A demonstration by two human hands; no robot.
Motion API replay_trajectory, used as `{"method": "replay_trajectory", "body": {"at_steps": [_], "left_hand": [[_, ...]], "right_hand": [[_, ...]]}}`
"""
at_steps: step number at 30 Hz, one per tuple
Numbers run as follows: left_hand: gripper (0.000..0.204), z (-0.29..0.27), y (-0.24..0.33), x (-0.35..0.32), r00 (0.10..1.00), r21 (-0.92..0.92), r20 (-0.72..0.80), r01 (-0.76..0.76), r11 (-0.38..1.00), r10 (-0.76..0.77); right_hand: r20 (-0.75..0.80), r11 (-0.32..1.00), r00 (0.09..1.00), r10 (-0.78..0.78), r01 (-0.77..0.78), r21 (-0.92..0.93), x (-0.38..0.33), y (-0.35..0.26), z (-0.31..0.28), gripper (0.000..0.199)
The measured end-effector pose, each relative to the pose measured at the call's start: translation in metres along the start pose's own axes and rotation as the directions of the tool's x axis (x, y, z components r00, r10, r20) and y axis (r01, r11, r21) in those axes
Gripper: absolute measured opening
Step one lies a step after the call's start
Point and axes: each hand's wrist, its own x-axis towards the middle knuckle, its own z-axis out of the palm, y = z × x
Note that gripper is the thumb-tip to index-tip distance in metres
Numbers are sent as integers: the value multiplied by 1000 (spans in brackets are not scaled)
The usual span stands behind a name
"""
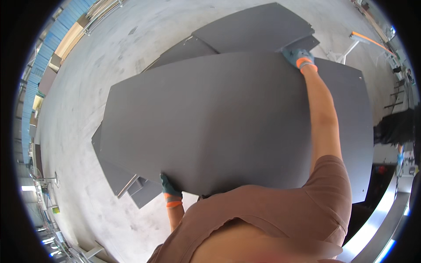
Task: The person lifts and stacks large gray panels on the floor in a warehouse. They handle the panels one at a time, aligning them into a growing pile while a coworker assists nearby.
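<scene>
A large dark grey panel (206, 118) stretches across the middle, close in front of my body. My right hand (298, 57), in a grey-green glove with an orange cuff, reaches out to the far edge and grips it, its fingertips partly out of sight. At the near edge my left hand (170, 187), gloved alike, holds the panel with the thumb up at the rim and the other fingers hidden below. Beneath lie more dark grey panels at differing angles: one shows beyond the far edge (254, 28), another at the lower left (112, 164).
Pale concrete floor (83, 109) surrounds the panels. A stand with an orange-topped bar (372, 42) is at the far right. Metal machinery with a shiny edge (372, 228) stands close by my right side. Stacked boards (70, 41) line the far left beside a blue wall (44, 65).
</scene>
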Motion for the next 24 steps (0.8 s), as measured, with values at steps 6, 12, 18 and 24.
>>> {"method": "replay_trajectory", "body": {"at_steps": [6, 12, 18, 24], "left_hand": [[66, 94, -54, 27, 988, 24, -145, -43, 999, 46], [67, 204, -122, 74, 980, -47, -200, -13, 999, 4], [63, 326, -212, 117, 958, -156, -285, -8, 988, -37], [55, 450, -289, 135, 831, -253, -527, 48, 966, -179]], "right_hand": [[70, 988, 988, -137, 131, 86, 150, -7, 56, 66], [178, 983, 967, -181, 177, 41, 317, 1, 73, 67], [113, 948, 941, -318, 313, 64, 475, 7, 110, 65], [218, 927, 904, -369, 373, 21, 611, 14, 99, 68]]}}
